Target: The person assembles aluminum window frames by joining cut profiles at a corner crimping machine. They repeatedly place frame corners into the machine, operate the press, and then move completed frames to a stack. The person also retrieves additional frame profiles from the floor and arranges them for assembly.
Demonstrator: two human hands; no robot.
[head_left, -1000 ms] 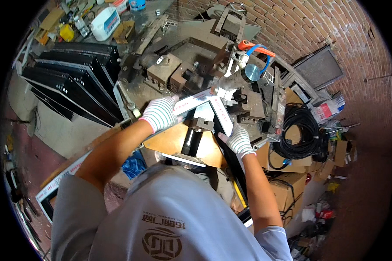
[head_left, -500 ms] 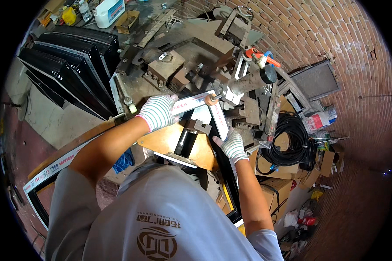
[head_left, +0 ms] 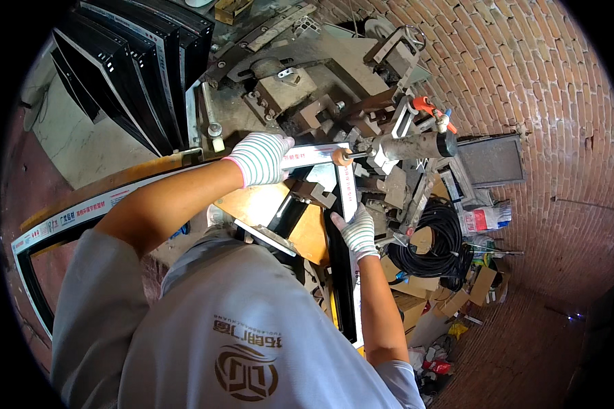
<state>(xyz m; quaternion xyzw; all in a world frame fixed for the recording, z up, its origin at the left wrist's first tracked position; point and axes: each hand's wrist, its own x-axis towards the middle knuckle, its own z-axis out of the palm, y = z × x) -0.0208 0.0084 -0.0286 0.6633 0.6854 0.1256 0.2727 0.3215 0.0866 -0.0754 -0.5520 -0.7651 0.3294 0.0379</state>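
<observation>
A large rectangular window frame [head_left: 310, 156], black profile with white printed film on its face, lies with one corner on a heavy metal corner-joining machine [head_left: 286, 92]. My left hand [head_left: 259, 160], in a white glove with green stripes, is closed around the rail left of that corner. Lower on the other rail, my right hand [head_left: 358, 233] is closed in a matching glove, its thumb on the inner side. A round tan pad [head_left: 342, 157] on the rod of a grey cylinder [head_left: 416, 146] sits over the corner, apparently touching it.
Several black frames [head_left: 126, 68] stand stacked at the far left. Coiled black hose [head_left: 440, 245] and cardboard boxes [head_left: 483, 286] lie on the right, before a brick wall [head_left: 559, 136]. Metal blocks [head_left: 314, 193] jut up inside the corner. An orange-handled valve [head_left: 426, 105] sits behind the cylinder.
My view has turned and shifted, so the whole scene appears rotated. Both hands keep their hold on the window frame, and the pad stays over its corner.
</observation>
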